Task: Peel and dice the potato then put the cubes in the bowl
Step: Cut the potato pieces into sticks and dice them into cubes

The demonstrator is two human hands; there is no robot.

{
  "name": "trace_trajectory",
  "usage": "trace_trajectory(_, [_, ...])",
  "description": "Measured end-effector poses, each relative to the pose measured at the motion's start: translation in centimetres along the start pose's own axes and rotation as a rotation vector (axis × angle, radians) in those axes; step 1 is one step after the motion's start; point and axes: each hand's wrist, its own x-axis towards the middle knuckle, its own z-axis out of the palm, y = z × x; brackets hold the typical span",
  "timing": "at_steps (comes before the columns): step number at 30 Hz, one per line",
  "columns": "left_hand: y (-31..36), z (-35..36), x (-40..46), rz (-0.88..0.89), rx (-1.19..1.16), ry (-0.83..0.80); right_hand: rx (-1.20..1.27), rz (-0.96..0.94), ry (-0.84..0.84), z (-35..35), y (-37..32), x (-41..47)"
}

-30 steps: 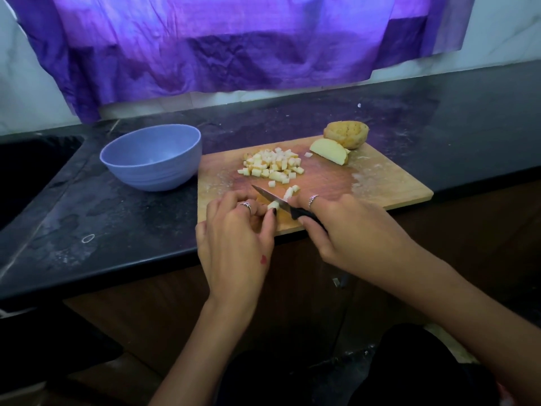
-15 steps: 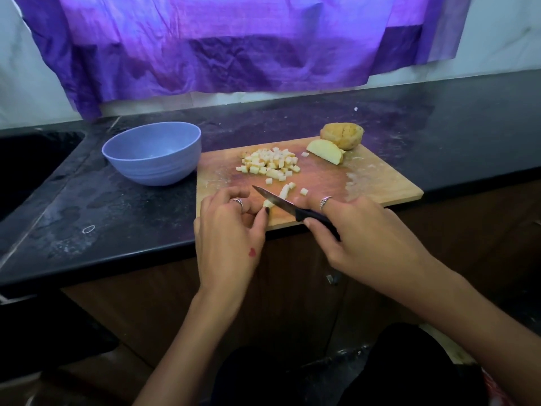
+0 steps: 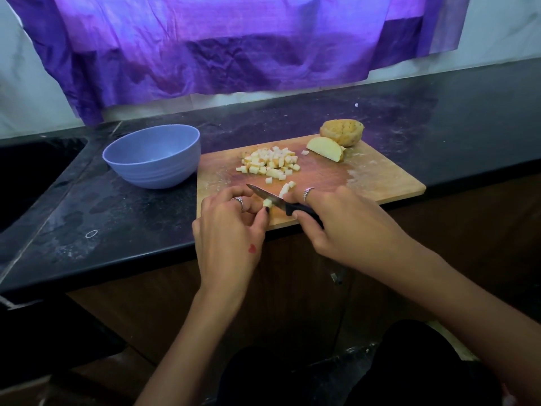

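Head view. Left hand point(image 3: 231, 227) curled, pinching a small potato strip point(image 3: 267, 203) between thumb and fingertips on the near edge of the board point(image 3: 380, 177). Right hand point(image 3: 339, 221) wrapped round the black handle of the knife point(image 3: 269, 197), blade angled toward the left hand and lying across the strip, tip just beyond the left knuckles. A few loose cubes point(image 3: 288, 187) just ahead of the right hand's knuckles. Main pile point(image 3: 269, 162) farther out, ahead of both hands. Peeled wedge point(image 3: 325, 149) and an unpeeled piece point(image 3: 342, 131) well ahead of the right hand, at the far edge. Bowl point(image 3: 152, 155) off the board, ahead and outward of the left hand; inside not visible from this angle.

Likely trouble from here, as judgement only:
- Nicked fingertip: strip very short, left thumb nearly touching the blade, little room for another cut.
- Slipping strip: wet and small, held by tips alone, apt to roll under pressure and send the edge sideways.
- Lost pieces: cutting done right at the near edge, above the counter point(image 3: 117, 230) lip; cut bits apt to drop to the floor.
- Uneven cubes: blade set at a slant across the strip.
- Scattering: loose cubes near the right knuckles, easily knocked by the next stroke.
- Much left: wedge uncut, one piece unpeeled, transfer to bowl apparently pending.
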Motion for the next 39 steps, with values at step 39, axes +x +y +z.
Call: trace_trajectory(39, [-0.1, -0.6, 0.8, 0.033, -0.044, -0.031, 0.127, 0.019, 0.034, 0.4, 0.4, -1.3])
